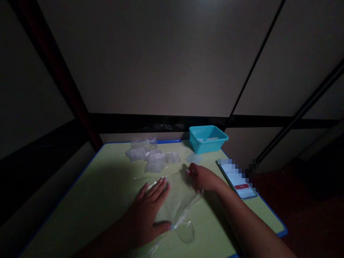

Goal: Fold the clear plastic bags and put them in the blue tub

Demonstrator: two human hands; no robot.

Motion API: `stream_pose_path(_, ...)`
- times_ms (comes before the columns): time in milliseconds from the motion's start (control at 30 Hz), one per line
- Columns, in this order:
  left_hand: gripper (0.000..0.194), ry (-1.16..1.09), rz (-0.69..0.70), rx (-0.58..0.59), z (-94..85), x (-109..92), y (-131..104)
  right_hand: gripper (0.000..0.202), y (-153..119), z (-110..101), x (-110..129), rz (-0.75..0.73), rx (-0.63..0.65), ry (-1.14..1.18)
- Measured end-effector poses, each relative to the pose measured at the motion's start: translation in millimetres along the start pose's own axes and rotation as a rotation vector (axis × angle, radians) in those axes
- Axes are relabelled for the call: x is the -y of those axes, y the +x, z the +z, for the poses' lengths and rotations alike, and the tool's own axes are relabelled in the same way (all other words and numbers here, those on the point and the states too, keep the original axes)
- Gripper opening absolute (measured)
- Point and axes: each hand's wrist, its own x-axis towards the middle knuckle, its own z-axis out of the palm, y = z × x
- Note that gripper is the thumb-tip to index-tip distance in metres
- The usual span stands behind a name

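Observation:
A clear plastic bag lies across the light green table in front of me. Flat on its left part rests my left hand, fingers stretched out and thumb pointing right. My right hand is closed in a pinch on the bag's far right edge, which lifts a little off the table and creases toward the near side. Beyond the hands, several small clear plastic packets lie in a loose, overlapping pile. One more small clear piece sits just past my right hand.
A turquoise plastic basket with some pale items inside stands at the back right corner. Along the right edge lies a phone with its screen lit. The table has a blue rim and meets a panelled wall behind.

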Motion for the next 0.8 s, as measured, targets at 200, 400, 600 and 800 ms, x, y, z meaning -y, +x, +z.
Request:
stream_pose_path(200, 0.089, 0.052, -0.032, 0.049, -15.6, 4.5, 2.9, 0.06, 4.9, -2.0, -5.0, -0.156, 0.303, 0.719)
stream_pose_path(400, 0.094, 0.072, 0.008, 0.076, -21.4, 18.0, 6.6, 0.048, -3.9, -1.5, -16.3, -0.153, 0.568, 0.86)
stream_pose_path(600, 0.106, 0.037, 0.083, 0.059, -22.8, 25.7, 8.9, 0.043, -32.8, -3.3, -23.8, -0.078, 0.317, 0.933)
stream_pose_path(800, 0.1, 0.013, 0.061, 0.028, -20.3, 22.6, 8.5, 0.054, -66.1, 10.0, -23.2, -0.055, 0.292, 1.07)
